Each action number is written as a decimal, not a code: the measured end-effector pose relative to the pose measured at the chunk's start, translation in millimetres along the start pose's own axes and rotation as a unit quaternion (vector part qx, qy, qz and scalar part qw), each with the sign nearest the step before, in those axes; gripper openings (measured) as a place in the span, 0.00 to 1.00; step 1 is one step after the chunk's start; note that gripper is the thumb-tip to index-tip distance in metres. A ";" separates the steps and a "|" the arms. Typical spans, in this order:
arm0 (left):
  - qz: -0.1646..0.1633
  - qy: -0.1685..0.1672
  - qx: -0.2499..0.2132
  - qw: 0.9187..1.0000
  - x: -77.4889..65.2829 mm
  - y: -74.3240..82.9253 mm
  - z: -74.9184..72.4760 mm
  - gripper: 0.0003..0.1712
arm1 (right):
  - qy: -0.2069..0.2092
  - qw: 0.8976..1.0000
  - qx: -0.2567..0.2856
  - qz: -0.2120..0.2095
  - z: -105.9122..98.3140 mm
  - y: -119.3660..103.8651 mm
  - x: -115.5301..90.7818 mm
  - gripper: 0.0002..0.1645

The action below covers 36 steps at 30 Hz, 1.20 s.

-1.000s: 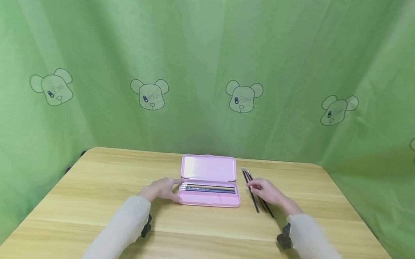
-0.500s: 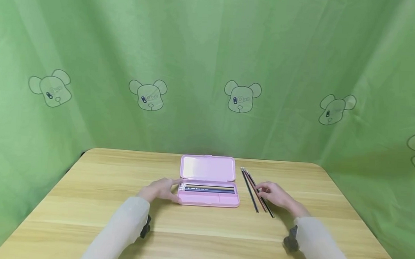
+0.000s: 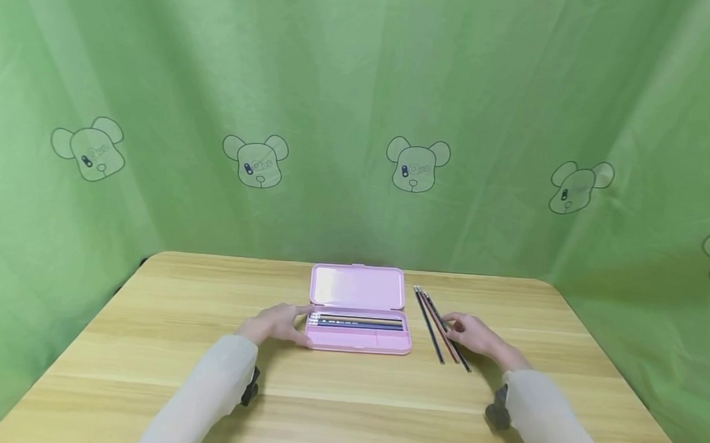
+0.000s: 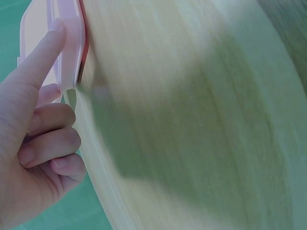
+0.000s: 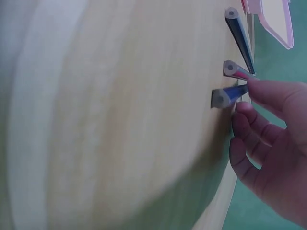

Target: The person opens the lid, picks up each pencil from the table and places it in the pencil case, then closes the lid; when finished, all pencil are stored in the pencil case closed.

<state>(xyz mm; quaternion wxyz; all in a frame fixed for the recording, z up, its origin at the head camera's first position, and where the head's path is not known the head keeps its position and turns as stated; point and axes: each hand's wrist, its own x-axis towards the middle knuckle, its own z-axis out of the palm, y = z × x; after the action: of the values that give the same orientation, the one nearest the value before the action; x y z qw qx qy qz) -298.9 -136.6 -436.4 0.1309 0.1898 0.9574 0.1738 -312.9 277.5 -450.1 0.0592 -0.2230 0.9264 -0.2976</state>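
Observation:
An open pink pencil case (image 3: 332, 341) lies on the table with its lid folded back. Several pencils (image 3: 355, 326) fill its rear compartment, erasers to the left. My left hand (image 3: 274, 323) grips the case's left end, thumb on the front corner and forefinger at the back; its other fingers curl in the left wrist view. To the right of the case three loose pencils fan out, a dark one (image 3: 433, 336), a red one (image 5: 235, 70) and a blue one (image 5: 229, 96). My right hand (image 3: 475, 336) pinches the blue one, the rightmost, with the forefinger mostly hidden behind the thumb.
The wooden table (image 3: 345, 415) runs out to both sides and towards me. A green curtain (image 3: 349, 101) with bear heads hangs behind its far edge. The case's front compartment (image 3: 339, 339) has a divider on its right.
My right hand has shifted right, from the left and middle loose pencils to the rightmost one. The loose pencils are spread apart more evenly. My left hand stays on the case.

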 end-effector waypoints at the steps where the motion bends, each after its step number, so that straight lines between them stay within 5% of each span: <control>1: 0.000 0.000 0.000 1.000 0.1 0.1 -0.1 0.50 | 0.000 1.000 -0.003 0.001 -0.1 0.0 0.1 0.21; 22: 0.003 0.001 0.002 1.000 -1.0 1.8 -0.7 0.50 | 0.000 0.996 -0.032 0.086 3.9 -12.3 5.9 0.28; 29: 0.006 -0.002 0.002 1.000 -1.8 3.0 -2.4 0.50 | 0.016 0.994 -0.086 0.073 6.3 -14.0 8.4 0.26; 36: -0.001 -0.005 -0.001 1.000 -1.6 1.9 -1.2 0.51 | 0.019 0.993 -0.080 0.086 7.7 -18.5 8.2 0.23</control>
<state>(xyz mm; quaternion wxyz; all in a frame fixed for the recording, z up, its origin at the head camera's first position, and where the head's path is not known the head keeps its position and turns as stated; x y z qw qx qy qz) -297.2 -135.9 -434.3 0.1359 0.1898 0.9568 0.1734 -311.4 256.3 -445.5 0.0493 -0.1414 0.9638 -0.2207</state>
